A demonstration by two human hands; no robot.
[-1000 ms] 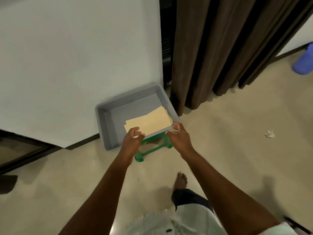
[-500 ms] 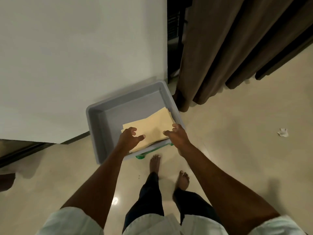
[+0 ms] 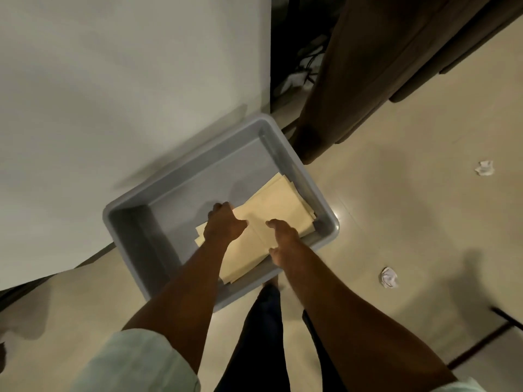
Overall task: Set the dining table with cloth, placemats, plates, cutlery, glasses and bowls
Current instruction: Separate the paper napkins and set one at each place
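Observation:
A stack of flat cream placemats [image 3: 278,203] lies in the right half of a grey plastic tub [image 3: 186,179] that sits low by the wall. My left hand [image 3: 223,225] reaches into the tub and curls its fingers over the stack's far-left edge. On the stack's near edge is my right hand [image 3: 283,239], thumb on top and fingers wrapped at the edge. My forearms hide the near part of the stack and of the tub.
A white wall [image 3: 113,80] rises behind the tub, with a brown curtain [image 3: 368,66] to its right. Two crumpled white paper balls [image 3: 389,277] [image 3: 485,167] lie on the beige floor. My dark-trousered legs [image 3: 266,321] stand just before the tub.
I have stepped closer, so the tub now sits right under me. Both hands went from hovering at the tub's near rim down onto the placemat stack and closed on its edges.

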